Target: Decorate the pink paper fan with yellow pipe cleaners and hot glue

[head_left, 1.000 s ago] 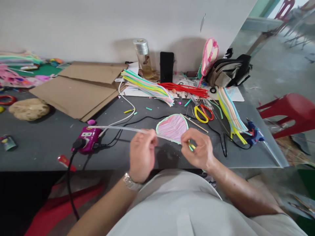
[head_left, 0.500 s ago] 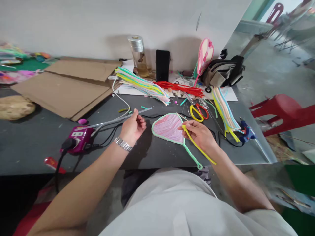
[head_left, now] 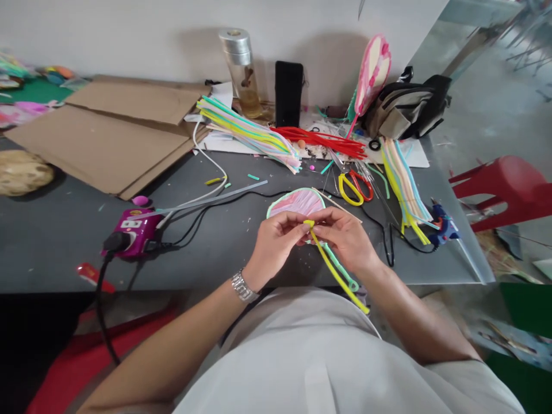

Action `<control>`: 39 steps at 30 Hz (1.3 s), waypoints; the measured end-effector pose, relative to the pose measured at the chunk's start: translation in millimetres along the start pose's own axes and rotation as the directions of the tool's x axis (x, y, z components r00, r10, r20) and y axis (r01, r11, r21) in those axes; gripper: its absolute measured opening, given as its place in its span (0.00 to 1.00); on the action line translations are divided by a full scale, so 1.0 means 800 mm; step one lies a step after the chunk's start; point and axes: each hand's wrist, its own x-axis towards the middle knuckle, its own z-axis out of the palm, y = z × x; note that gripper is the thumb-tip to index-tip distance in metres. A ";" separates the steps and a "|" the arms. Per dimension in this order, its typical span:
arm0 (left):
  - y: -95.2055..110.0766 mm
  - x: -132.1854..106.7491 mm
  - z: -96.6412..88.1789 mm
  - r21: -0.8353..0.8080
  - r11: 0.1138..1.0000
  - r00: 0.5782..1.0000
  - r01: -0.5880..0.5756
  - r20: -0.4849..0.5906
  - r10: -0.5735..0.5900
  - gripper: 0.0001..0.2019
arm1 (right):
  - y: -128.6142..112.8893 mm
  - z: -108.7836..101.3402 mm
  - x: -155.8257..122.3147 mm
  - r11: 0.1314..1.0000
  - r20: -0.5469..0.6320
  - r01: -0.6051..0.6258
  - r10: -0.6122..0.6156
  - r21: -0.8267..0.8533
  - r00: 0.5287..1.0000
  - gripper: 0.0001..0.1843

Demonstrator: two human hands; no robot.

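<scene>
A yellow pipe cleaner (head_left: 334,269) is pinched at its curled upper end between both hands, its long tail hanging down to the right toward my shirt. My left hand (head_left: 278,244), with a metal watch on the wrist, closes on the curl from the left. My right hand (head_left: 347,238) grips the same end from the right, fingertips meeting the left ones. Beneath and behind the hands lies a flat pink and lilac fan-like shape (head_left: 297,201) edged in mint green. Its mint handle (head_left: 338,265) ends in a small loop; the hands hide its lower part.
Yellow and red scissors (head_left: 352,190) lie beyond my right hand. Pipe cleaner bundles (head_left: 248,135) rest behind, and a blue glue gun (head_left: 446,227) sits at the right edge. A purple power socket (head_left: 133,233) with cords stands left, near cardboard sheets (head_left: 116,141). A glass bottle (head_left: 242,75) is at the wall.
My left hand has moved right and joined my right hand at the pipe cleaner's curled end. The right hand has shifted slightly left, and the hands now cover part of the fan-like shape.
</scene>
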 end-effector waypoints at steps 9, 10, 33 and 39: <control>-0.004 -0.010 -0.011 0.199 0.967 0.976 -0.159 -0.112 0.184 0.12 | 0.006 0.002 -0.007 0.983 -0.003 0.049 -0.050 -0.178 0.999 0.17; -0.004 -0.011 -0.012 0.208 0.963 0.975 -0.171 -0.107 0.197 0.12 | 0.006 0.002 -0.007 0.983 0.000 0.045 -0.046 -0.175 0.999 0.17; -0.005 -0.028 -0.014 0.400 0.859 0.925 -0.319 -0.067 0.375 0.08 | -0.012 0.015 -0.016 0.973 0.093 -0.229 0.229 -0.020 0.969 0.15; -0.007 -0.030 -0.013 0.519 0.780 0.900 -0.348 -0.048 0.434 0.08 | -0.010 0.016 -0.017 0.963 0.100 -0.269 0.269 -0.011 0.958 0.17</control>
